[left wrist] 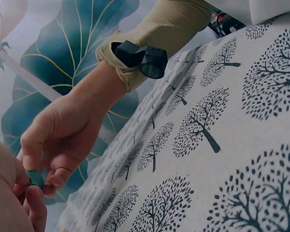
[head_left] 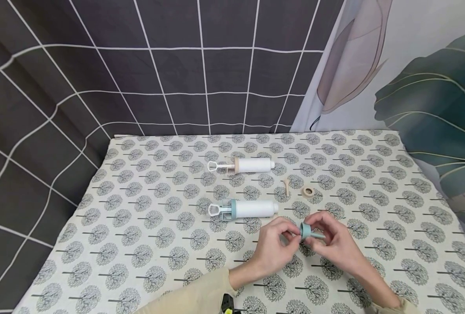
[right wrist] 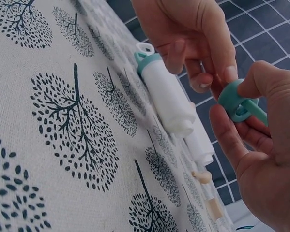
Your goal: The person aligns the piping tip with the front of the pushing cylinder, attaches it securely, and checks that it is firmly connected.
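A small teal ring-shaped cap with a thin stem (head_left: 305,230) is held between the two hands above the cloth. My right hand (head_left: 336,242) grips it, thumb and fingers around the ring, with the stem pointing toward the palm. From the other side, my left hand (head_left: 275,246) pinches the cap's edge with thumb and fingertips; whether something small lies between them is hidden. In the right wrist view, the teal cap (right wrist: 234,100) shows a round opening beside its stem. The left wrist view gives only part of the teal cap (left wrist: 36,178) among the fingers.
Left of the hands lies a white cylinder with teal collar and loop handle (head_left: 254,209). Behind it lies a similar one with beige collar (head_left: 254,165). A beige stem piece (head_left: 286,187) and a beige ring (head_left: 308,191) rest beyond the hands on the tree-print cloth (head_left: 138,244).
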A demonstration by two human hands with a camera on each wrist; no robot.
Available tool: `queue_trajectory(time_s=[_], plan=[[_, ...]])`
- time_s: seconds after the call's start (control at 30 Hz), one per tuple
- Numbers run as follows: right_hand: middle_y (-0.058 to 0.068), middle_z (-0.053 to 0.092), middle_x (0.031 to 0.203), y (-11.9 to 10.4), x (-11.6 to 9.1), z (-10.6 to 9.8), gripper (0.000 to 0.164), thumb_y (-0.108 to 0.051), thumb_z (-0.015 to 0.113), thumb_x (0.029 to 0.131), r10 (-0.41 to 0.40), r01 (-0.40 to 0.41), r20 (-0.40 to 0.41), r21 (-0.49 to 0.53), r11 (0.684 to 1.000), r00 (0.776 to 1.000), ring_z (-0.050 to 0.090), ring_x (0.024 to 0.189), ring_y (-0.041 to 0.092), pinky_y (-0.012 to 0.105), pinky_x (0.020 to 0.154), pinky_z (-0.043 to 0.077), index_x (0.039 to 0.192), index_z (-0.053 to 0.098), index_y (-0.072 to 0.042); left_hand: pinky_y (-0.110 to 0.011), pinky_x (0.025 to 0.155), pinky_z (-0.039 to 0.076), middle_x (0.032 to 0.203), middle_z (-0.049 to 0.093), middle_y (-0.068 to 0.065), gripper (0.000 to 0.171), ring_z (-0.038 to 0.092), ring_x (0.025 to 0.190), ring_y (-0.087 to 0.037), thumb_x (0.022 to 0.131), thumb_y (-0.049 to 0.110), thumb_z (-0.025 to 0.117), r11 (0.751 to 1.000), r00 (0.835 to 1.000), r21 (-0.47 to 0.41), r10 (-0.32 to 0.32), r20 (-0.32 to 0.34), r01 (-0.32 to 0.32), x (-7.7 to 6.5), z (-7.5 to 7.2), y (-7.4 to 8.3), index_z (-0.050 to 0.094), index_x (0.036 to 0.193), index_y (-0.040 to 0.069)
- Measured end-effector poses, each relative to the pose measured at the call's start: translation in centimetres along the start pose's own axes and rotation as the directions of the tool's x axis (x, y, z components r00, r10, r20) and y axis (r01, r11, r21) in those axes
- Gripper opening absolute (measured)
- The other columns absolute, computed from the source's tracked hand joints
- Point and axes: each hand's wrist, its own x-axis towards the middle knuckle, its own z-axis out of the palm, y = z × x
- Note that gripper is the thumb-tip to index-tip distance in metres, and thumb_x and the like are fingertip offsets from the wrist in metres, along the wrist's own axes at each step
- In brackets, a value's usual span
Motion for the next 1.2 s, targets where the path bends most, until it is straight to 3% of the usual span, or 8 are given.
queue_trajectory(time_s=[0.27,0.53,0.77,0.97,1.2], plan=[[0.007,0.063,0.106,-0.21,0.0,-0.03,0.045,0.026,0.063,0.072,0.022,-0.021,0.012,-0.049,0.999,1.0,0.066,0.083,0.017,0.025,0.07,0.057,0.11,0.057,0.003,-0.02,0.071,0.055,0.095,0.067,-0.015,0.012,0.06,0.081,-0.002,0.081,-0.016,0.068,1.0,1.0,-0.023,0.0,0.025,0.0,0.08,-0.04,0.11,0.067,0.091,-0.009],[0.009,0.063,0.107,-0.25,-0.01,0.06,0.044,0.025,0.065,0.073,-0.009,0.011,0.017,-0.092,0.996,1.0,0.065,0.086,0.017,0.025,0.076,0.056,0.111,0.058,0.002,-0.019,0.072,0.055,0.095,0.067,-0.014,0.013,0.061,0.083,-0.005,0.081,-0.017,0.066,0.998,0.997,0.005,0.056,0.046,-0.056,0.04,-0.09,0.06,0.069,0.091,-0.009],[0.009,0.065,0.108,-0.37,0.0,0.12,0.042,0.023,0.066,0.076,0.015,-0.012,0.03,-0.074,0.997,0.999,0.068,0.095,0.017,0.031,0.079,0.058,0.112,0.057,0.004,-0.02,0.075,0.054,0.099,0.067,-0.016,0.015,0.059,0.086,-0.004,0.083,-0.015,0.062,0.999,0.995,-0.013,0.031,0.096,-0.03,0.0,-0.35,0.17,0.07,0.095,-0.009],[0.009,0.065,0.108,-0.25,0.05,0.11,0.041,0.023,0.064,0.076,0.001,0.001,0.031,-0.059,0.998,1.0,0.067,0.095,0.016,0.028,0.081,0.057,0.112,0.056,0.005,-0.017,0.071,0.053,0.1,0.067,-0.015,0.017,0.058,0.085,-0.004,0.082,-0.015,0.062,0.999,0.993,0.008,0.034,0.109,-0.035,-0.03,-0.39,-0.02,0.07,0.097,-0.009],[0.009,0.064,0.098,-0.05,0.05,0.11,0.041,0.025,0.064,0.075,0.004,-0.003,0.011,-0.062,0.998,1.0,0.064,0.082,0.016,0.025,0.07,0.057,0.11,0.058,0.005,-0.016,0.07,0.052,0.1,0.066,-0.015,0.018,0.058,0.084,-0.004,0.082,-0.014,0.062,1.0,0.992,0.004,0.021,0.126,-0.022,-0.06,-0.49,-0.09,0.069,0.098,-0.01]])
